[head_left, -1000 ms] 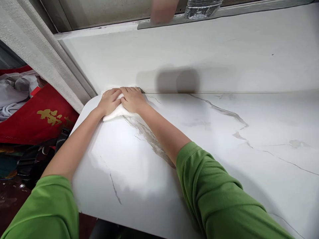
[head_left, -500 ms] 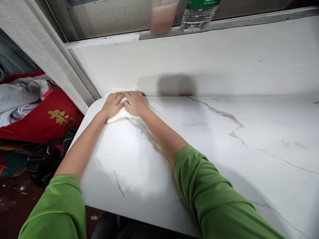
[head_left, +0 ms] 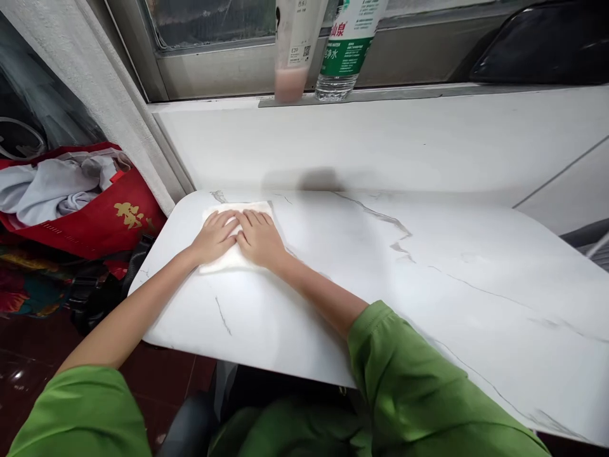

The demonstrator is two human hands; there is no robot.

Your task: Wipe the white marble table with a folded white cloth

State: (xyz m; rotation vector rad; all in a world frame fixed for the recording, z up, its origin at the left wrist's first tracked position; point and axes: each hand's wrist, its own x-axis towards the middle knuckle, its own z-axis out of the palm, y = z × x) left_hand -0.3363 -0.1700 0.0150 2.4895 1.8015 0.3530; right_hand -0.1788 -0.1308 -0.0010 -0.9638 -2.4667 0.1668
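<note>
A white cloth (head_left: pixel 231 259) lies spread flat on the white marble-patterned table (head_left: pixel 342 260), near its rounded left end. My left hand (head_left: pixel 214 238) rests palm down on the cloth's left half, fingers stretched out. Beside it, my right hand (head_left: pixel 259 240) presses flat on the right half, its fingers extended too. The two hands almost meet at the fingertips and thumbs. Cloth edges show above the fingers and below the palms; the part beneath the hands is hidden.
On the window ledge stand a cup with pink drink (head_left: pixel 291 82) and a green-labelled water bottle (head_left: pixel 343 60). A black object (head_left: pixel 547 47) lies farther right. Left of the table is a red bag (head_left: pixel 114 209) with pale fabric inside. A white wall (head_left: pixel 404 146) borders the table's back.
Both hands have drawn the cloth back from the wall-side edge toward me, and it now lies flatter. The camera view has shifted, showing more of the ledge and table.
</note>
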